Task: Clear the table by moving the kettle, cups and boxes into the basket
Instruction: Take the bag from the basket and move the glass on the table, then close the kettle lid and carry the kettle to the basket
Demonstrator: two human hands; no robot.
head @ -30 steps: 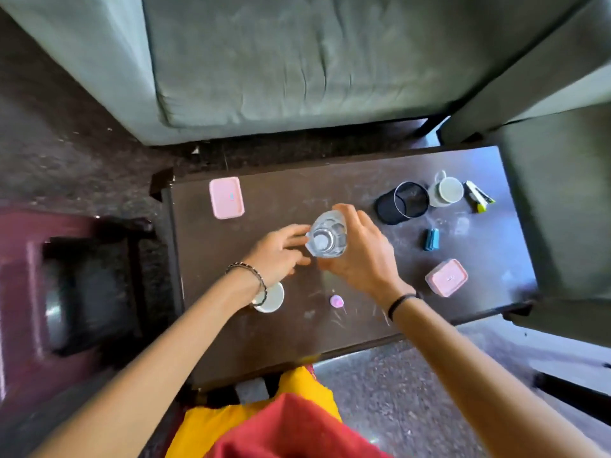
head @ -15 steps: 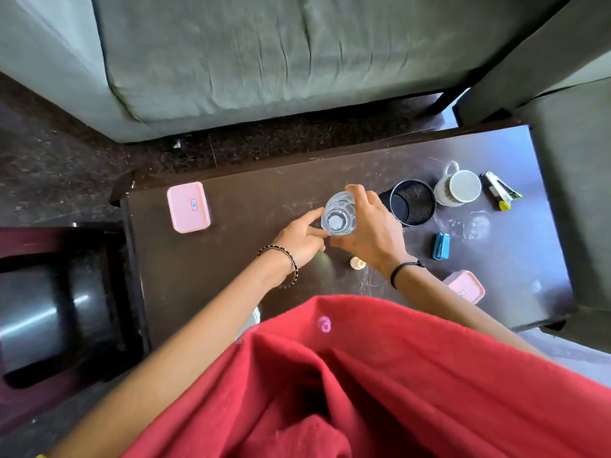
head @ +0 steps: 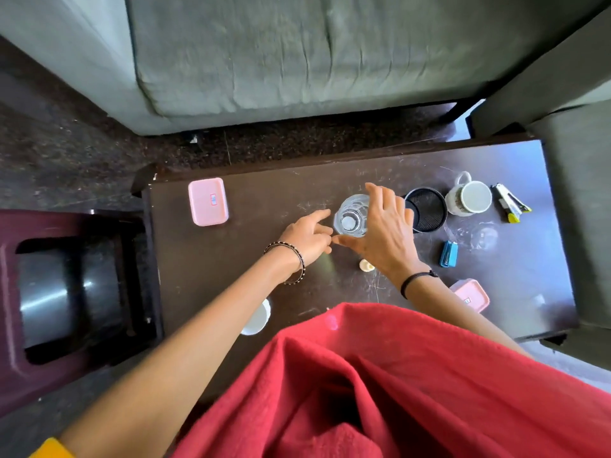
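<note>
On the dark wooden table (head: 205,266), a clear drinking glass (head: 350,216) is standing upright between both hands. The right hand (head: 386,236) is arching over it, fingers spread; contact is unclear. The left hand (head: 307,238) is pointing a forefinger at it, holding nothing.

Clear glass cup (head: 351,217) on scratched dark wood table (head: 231,262) (semi-glossy).

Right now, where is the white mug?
Head view, far right of the table: the white mug stands between the black mesh cup and the black-and-yellow stapler.
</note>
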